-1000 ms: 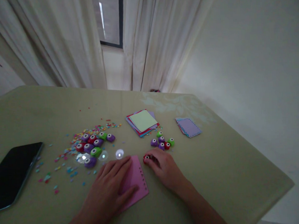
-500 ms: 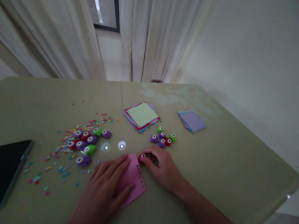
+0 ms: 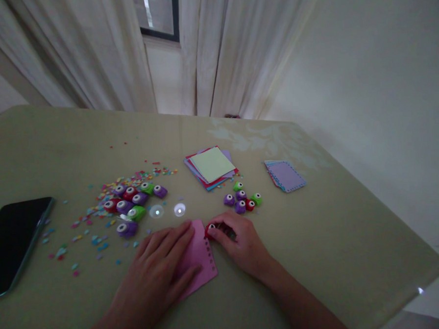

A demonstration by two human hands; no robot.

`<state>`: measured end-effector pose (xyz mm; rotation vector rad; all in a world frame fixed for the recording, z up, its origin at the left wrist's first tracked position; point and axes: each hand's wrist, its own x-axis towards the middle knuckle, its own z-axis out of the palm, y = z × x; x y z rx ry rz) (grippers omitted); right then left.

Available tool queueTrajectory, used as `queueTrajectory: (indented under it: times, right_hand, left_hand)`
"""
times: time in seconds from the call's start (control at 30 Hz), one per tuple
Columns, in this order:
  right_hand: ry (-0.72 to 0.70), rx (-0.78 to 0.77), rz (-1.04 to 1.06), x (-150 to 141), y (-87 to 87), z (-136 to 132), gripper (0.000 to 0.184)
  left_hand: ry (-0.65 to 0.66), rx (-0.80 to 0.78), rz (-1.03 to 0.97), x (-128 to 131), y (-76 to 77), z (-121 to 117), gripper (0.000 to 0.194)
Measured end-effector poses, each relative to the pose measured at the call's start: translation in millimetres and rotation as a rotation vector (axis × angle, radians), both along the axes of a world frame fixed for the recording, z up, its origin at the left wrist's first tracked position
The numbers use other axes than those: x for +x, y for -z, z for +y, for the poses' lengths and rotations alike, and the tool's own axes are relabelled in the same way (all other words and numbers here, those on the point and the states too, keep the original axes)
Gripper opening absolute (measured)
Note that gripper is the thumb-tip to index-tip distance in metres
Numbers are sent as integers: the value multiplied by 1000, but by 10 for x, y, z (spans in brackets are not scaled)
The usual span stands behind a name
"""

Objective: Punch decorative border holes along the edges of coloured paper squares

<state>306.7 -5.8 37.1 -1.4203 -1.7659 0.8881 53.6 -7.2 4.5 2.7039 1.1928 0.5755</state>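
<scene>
A pink sheet of paper lies on the table with a row of punched holes along its right edge. My left hand rests flat across its left part, fingers stretched out. At the sheet's upper right corner, my right hand grips a small red paper punch, partly hidden behind the fingers. Just beyond this hand sits a cluster of small punches in purple, green and red. Larger punches in the same colours stand beyond my left hand.
Coloured paper confetti is scattered around the larger punches. Two clear discs lie near the middle. Farther back are a stack of coloured square sheets and edge-punched purple cards. A dark tablet or phone lies at left.
The view has shifted slightly, so things on the table sit a little higher and farther right. Both hands keep nearly the same pose, the red punch still at the pink sheet's edge.
</scene>
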Motion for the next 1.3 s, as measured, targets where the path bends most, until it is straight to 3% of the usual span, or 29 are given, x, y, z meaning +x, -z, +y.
queueTrajectory:
  times: [0.13, 0.3, 1.13, 1.3]
  right_hand:
    - [-55, 71, -34, 1, 40, -10, 14]
    - [-24, 134, -23, -19, 65, -2, 15]
    - [-87, 38, 12, 14, -25, 16, 10]
    - [-12, -16, 98, 9, -22, 7, 19]
  left_hand:
    - [24, 1, 5, 2, -27, 4, 70]
    - [79, -24, -13, -5, -70, 2, 69]
    - [70, -34, -11, 3, -70, 1, 68]
    - [74, -36, -21, 7, -82, 3, 69]
